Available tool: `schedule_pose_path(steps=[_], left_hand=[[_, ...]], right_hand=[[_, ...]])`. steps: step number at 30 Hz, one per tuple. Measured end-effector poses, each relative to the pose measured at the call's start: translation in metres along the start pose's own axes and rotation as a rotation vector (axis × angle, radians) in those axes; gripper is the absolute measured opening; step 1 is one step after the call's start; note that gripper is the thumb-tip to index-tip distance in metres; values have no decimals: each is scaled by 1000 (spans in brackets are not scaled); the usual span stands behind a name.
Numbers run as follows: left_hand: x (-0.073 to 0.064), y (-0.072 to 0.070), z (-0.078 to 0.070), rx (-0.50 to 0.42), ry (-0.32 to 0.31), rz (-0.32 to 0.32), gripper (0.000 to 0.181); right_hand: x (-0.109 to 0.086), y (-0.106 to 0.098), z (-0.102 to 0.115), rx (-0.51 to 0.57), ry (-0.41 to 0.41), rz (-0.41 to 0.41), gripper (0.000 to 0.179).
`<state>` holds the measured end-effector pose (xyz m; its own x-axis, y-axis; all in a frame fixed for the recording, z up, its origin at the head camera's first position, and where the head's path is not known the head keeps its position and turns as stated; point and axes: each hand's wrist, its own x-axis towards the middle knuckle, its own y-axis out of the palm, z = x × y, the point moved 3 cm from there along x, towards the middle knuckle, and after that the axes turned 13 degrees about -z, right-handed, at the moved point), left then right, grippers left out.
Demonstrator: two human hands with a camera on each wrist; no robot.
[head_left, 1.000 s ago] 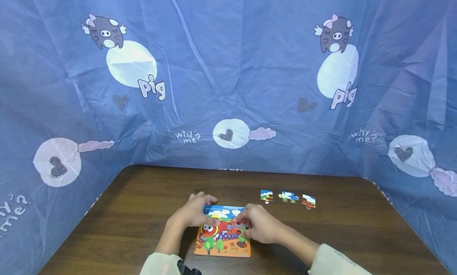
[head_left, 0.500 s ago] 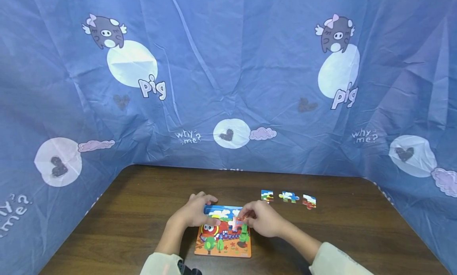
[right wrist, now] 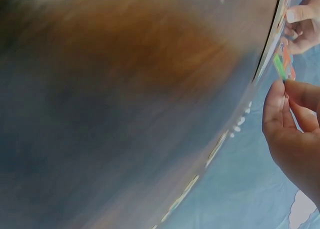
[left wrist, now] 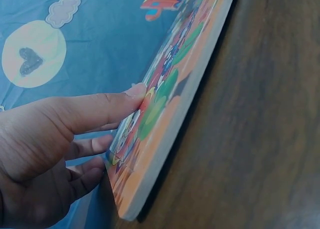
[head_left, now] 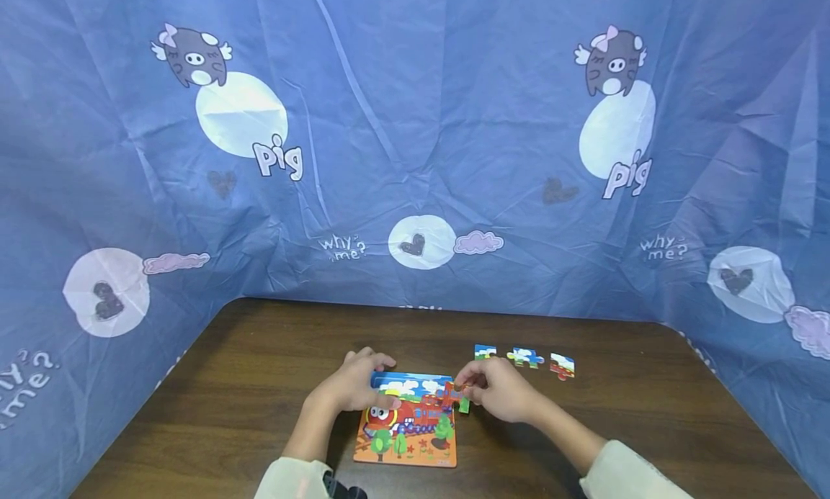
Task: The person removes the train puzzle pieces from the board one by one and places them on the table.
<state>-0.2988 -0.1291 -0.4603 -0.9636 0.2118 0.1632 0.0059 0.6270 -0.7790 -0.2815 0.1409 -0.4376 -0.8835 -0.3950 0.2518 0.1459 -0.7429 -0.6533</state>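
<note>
A jigsaw puzzle board (head_left: 405,454) with a red train picture lies on the brown table. My left hand (head_left: 353,385) is at its left side; in the left wrist view the straight thumb (left wrist: 107,108) presses on the picture, and the other fingers touch the edge. My right hand (head_left: 501,389) pinches a red and green puzzle piece (head_left: 463,406) between thumb and fingertips, at the board's right edge. The right wrist view shows this puzzle piece (right wrist: 280,66) standing out from the fingertips. The fingers hide part of it.
Three loose puzzle pieces lie in a row beyond the right hand: one at the left (head_left: 485,351), a blue-white one in the middle (head_left: 525,357) and a red-edged one at the right (head_left: 562,366). A blue printed curtain (head_left: 428,160) surrounds the table (head_left: 272,340) at the back and sides.
My right hand has lifted the puzzle piece off the board's picture and moved it right, to the board's edge, turning it on the way. The left hand and board have stayed still.
</note>
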Motion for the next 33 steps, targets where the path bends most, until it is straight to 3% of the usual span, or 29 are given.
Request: schedule_pose_path(steps=[24, 33], left_hand=[[0, -1, 3, -2, -17, 12, 67], [0, 0, 3, -4, 1, 12, 66]], right_hand=[[-29, -57, -49, 42, 119, 39, 21], [-43, -89, -74, 115, 211, 54, 17]])
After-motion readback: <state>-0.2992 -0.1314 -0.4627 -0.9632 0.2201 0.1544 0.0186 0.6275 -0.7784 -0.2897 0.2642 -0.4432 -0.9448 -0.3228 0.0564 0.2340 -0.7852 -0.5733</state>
